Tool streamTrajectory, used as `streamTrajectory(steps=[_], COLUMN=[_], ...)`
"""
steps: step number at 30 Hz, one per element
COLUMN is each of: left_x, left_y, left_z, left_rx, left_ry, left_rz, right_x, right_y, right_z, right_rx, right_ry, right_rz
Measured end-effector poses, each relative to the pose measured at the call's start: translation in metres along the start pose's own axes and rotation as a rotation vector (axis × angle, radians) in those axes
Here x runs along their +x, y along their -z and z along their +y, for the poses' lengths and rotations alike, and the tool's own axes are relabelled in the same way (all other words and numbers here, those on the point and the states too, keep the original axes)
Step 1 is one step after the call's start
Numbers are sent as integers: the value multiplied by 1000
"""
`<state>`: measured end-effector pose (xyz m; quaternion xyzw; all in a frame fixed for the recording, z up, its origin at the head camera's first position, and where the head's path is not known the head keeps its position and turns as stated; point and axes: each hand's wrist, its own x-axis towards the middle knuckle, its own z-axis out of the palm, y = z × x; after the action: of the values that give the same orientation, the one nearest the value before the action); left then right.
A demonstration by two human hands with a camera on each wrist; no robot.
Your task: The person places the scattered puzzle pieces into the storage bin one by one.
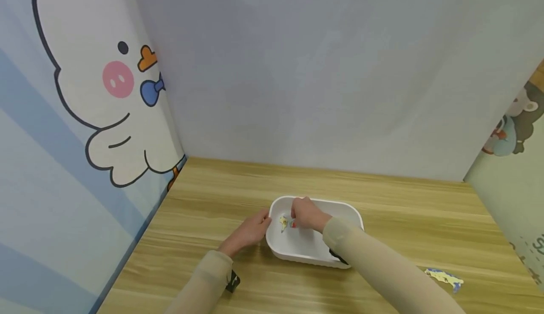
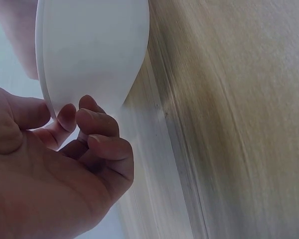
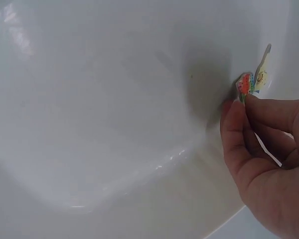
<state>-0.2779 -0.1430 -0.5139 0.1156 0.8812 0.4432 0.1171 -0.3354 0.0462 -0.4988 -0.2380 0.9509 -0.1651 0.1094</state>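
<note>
A white plastic basin (image 1: 301, 248) with rounded corners stands on the table. My left hand (image 1: 250, 229) is at its left end; in the left wrist view the thumb and forefinger pinch the rim of the basin wall (image 2: 92, 50). Inside the basin, toward the left end, my right hand (image 1: 308, 214) pinches a small flat cutout (image 3: 245, 83) with red, green and blue print between thumb and fingers. Right beside it, a pale yellow cutout (image 3: 262, 74) with a narrow tail lies on the basin floor. Part of the held cutout is hidden by the fingertips.
On the wooden table (image 1: 212, 186), a yellow and blue cutout (image 1: 444, 277) lies at the front right, beside my right forearm. A plain grey-white curtain (image 1: 314, 78) hangs behind the table. Printed cartoon panels flank it on the left and right.
</note>
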Motion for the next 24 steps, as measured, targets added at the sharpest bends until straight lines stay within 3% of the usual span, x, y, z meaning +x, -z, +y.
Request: streamTrajectory(steps=[18, 24], left_x=[0, 1], left_y=[-2, -4], left_z=[1, 1], left_rx=[21, 13], left_ry=[32, 32], left_rz=[10, 12], right_x=[-8, -10], right_y=[17, 23], right_z=[-2, 0], right_rx=[55, 41], right_ry=[-57, -29], right_rz=[-70, -40])
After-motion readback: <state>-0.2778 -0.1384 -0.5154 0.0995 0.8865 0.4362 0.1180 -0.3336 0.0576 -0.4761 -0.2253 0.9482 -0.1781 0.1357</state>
